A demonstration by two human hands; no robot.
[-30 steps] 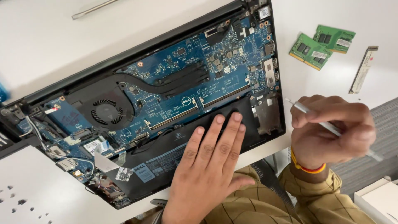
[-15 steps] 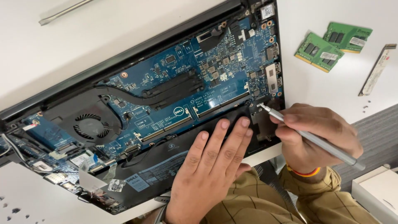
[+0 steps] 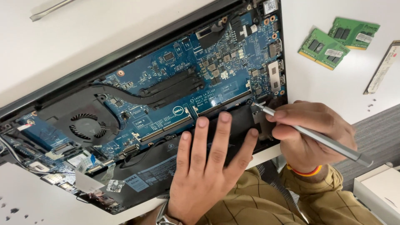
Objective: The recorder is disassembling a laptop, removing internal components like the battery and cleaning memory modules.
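Head view looks straight down at a white desk with a laptop lying open-backed, bottom cover already off, blue motherboard and cooling fan exposed. Both memory slots look empty, and two green RAM sticks sit well apart on the desk to the right, so I'd say those are already pulled. Black battery is not out yet. Left hand lies flat on it, fingers spread, gripping nothing. Right hand is clamped on a slim silver screwdriver, tip touching the battery's top right corner, looks like a screw is left there.
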